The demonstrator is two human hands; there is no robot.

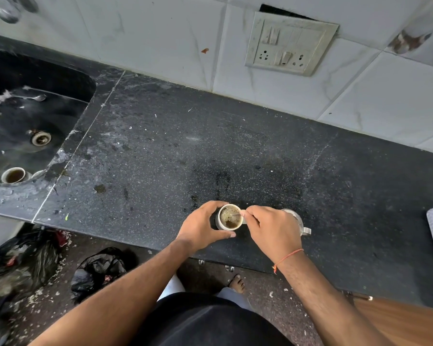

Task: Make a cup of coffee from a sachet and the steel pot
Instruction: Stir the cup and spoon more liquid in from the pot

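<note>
- Small white ceramic cup (230,217) stands on the dark speckled stone counter (160,151), near its front edge. Contents: brown coffee under a frothy, bubbly top, sitting close below the rim.
- Left hand (201,227) wraps the cup's left side, fingers curled round the far wall, thumb along the near wall. Firm steadying grip.
- Right hand (270,231) is just right of the cup, thumb and forefinger pinched on a thin metal spoon (236,215) whose bowl end dips into the froth. Remaining fingers curled in. Judged step: stirring.
- Shiny steel pot (299,222) sits on the counter just behind the right hand, mostly hidden; only part of the rim and a short handle stub show. Whether anything is left in it cannot be told.
- No sachet visible.
- Handling, judged: cup is rigid, glazed and probably slick, breakable if knocked off the near edge, likely hot and nearly full. Best taken round the body below the rim, as the left hand has it; a handle, if any, is not visible. Lift level and slowly to avoid slopping.
- Spoon is light and stiff; a fingertip pinch high on the stem suffices.
- Also present: black sink (60,78) at left holding a second cup of dark liquid (13,175).
</note>
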